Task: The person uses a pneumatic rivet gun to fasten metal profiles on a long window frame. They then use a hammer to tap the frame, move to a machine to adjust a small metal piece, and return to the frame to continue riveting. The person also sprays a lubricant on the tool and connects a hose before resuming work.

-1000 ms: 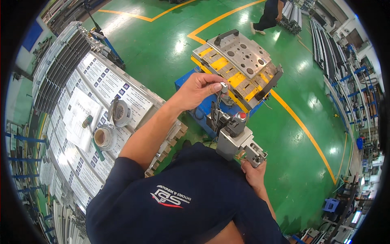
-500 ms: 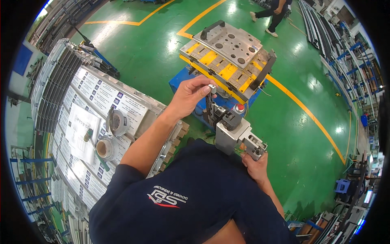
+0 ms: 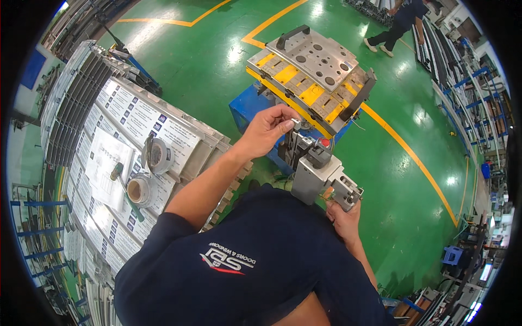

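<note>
Pinching, left hand (image 3: 269,130): thumb and forefinger narrowed on a small pale block (image 3: 296,124); the other fingers curl behind, tips out of sight.
Small block: at the upper end of a dark linkage (image 3: 295,145); my thumb covers part of it, so just the outer end shows.
Grey machine (image 3: 312,180): box-shaped body between my two hands, close ahead of my navy shirt (image 3: 293,261); underside hidden from me.
Red button (image 3: 325,143): far side of the machine, partly behind a black housing (image 3: 318,157).
Right hand (image 3: 345,219): against the near end of a slotted metal bracket (image 3: 347,191); bracket hides the fingertips, so I cannot tell whether it grips or merely steadies.
Tool bed (image 3: 312,93): beyond the machine, yellow and steel, a holed plate (image 3: 315,54) on top; blue base (image 3: 244,110) mostly covered by the bed and my left hand.
Panel stack (image 3: 179,136): to my left, under printed film; my left forearm crosses its near edge.
On the film: two tape rolls (image 3: 159,156) near each other; a green-handled tool (image 3: 134,202) with its head over white paper (image 3: 111,155), markings too fine to make out.
Co-worker (image 3: 401,22): top right, dark clothing, head cut off by the edge.
Right-hand racks (image 3: 481,103): bent and crowded toward the rim, contents hard to separate.
</note>
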### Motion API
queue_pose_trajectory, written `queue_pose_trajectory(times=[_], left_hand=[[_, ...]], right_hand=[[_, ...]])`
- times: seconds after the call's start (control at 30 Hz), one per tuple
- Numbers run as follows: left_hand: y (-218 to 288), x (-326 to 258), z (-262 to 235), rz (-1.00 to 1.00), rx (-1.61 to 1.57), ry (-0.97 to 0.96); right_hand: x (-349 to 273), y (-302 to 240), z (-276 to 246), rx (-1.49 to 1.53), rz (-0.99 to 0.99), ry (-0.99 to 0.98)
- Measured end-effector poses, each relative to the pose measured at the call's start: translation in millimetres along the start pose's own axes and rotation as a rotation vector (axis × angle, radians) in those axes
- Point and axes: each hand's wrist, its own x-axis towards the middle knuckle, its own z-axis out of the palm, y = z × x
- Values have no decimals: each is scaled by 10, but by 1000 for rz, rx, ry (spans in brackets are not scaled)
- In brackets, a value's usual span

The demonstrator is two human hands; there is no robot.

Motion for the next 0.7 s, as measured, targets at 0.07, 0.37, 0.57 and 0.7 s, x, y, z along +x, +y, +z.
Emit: queue_pose_trajectory(times=[0.07,0.37,0.57,0.7], left_hand=[[-33,-25,29,9,-41,-24],[-165,-57,41,-5,70,-17],[-25,-15,-4,385,658,19],[-117,-95,-61,367,785,11]], right_hand=[[-24,0,12,5,10,16],[11,-7,-15,44,56,17],[3,-1,5,19,62,48],[10,-25,38,-48,103,45]])
